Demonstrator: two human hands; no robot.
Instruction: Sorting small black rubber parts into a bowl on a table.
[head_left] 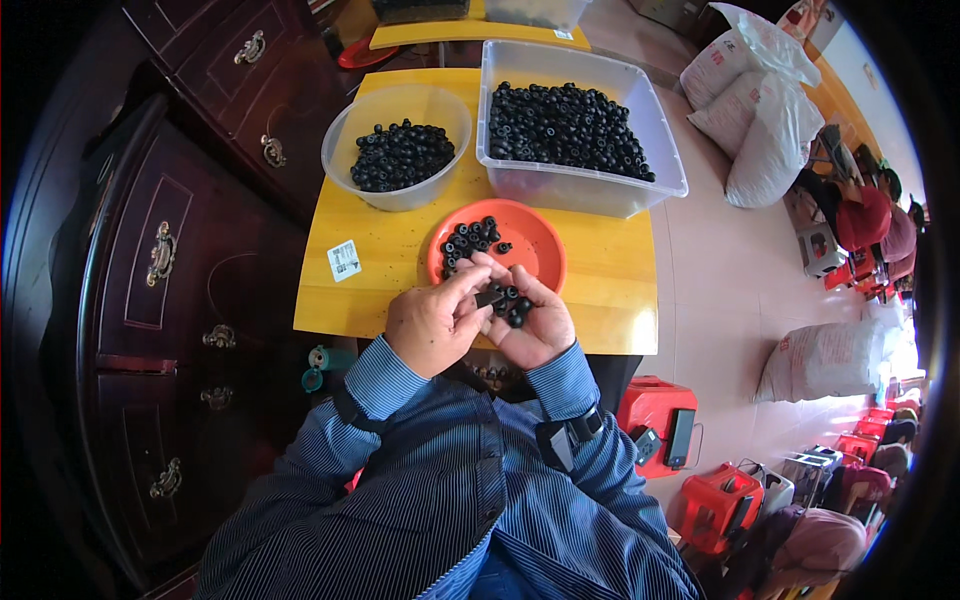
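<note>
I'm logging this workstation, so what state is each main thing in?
Left hand: pinching a small dark piece
Right hand: palm up, cupping black beads
Red plate: partly covered with beads
Round tub: uncovered, partly filled
Rectangular bin: uncovered, partly filled
White label: flat on the yellow table
Cabinet drawers: shut

I'm getting decent light on the table [605,275], blown-out glare far right, murky wooden cabinet [200,275] at left, and fisheye bending stuff near the black rim.
</note>
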